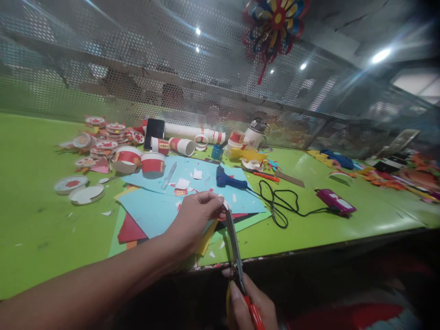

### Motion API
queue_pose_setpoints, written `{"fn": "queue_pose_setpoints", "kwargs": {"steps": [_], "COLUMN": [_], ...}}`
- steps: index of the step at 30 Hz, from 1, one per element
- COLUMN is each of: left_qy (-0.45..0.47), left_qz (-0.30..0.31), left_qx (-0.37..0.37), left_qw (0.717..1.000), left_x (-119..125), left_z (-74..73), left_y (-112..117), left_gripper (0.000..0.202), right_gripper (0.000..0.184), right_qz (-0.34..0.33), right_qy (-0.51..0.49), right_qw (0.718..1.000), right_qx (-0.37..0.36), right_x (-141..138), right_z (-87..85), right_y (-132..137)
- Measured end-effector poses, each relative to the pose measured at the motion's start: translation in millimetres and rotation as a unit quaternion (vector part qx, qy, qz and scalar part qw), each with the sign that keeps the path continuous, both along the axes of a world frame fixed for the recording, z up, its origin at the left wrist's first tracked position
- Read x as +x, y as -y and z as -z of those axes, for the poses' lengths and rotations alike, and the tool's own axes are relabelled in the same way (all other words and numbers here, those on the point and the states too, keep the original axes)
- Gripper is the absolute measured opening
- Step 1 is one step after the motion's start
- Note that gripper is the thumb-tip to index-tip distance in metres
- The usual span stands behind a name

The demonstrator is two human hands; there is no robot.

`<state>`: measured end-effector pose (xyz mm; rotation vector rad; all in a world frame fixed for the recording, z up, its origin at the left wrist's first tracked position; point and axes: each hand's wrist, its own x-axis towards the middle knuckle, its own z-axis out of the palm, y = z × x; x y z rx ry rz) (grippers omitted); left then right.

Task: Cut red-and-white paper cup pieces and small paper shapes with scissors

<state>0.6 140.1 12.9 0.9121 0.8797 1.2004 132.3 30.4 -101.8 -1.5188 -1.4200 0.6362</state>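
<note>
My left hand pinches a small white piece of paper between thumb and fingers. The fingers partly hide that piece. In my right hand is a pair of scissors with red and yellow handles. Their long metal blades point away from me, with the tips touching or right beside the white paper; whether the blades are parted I cannot tell. Light blue paper sheets lie below my left hand, with white scraps on them. A blue glue gun rests on the sheets just beyond my hands.
Paper cups stand at the back left, near stacked decorated discs. A black cord runs from the glue gun toward a purple box. A white bottle stands by the mesh wall. The table's front edge is close to my hands.
</note>
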Motion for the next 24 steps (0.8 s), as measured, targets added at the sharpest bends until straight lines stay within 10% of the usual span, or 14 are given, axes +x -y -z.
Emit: {"fn": "queue_pose_setpoints", "kwargs": {"steps": [24], "left_qy": [-0.001], "left_qz": [-0.006], "left_qx": [-0.026], "left_qw": [1.0], "left_x": [2.8], "left_z": [3.4], "left_y": [-1.5], "left_gripper": [0.016], "right_gripper": [0.037], "right_qz": [-0.033], "right_qy": [-0.087], "right_qw": [0.994], "right_qx": [-0.058], "right_x": [-1.5], "right_z": [-15.4], "right_y": [1.9]}}
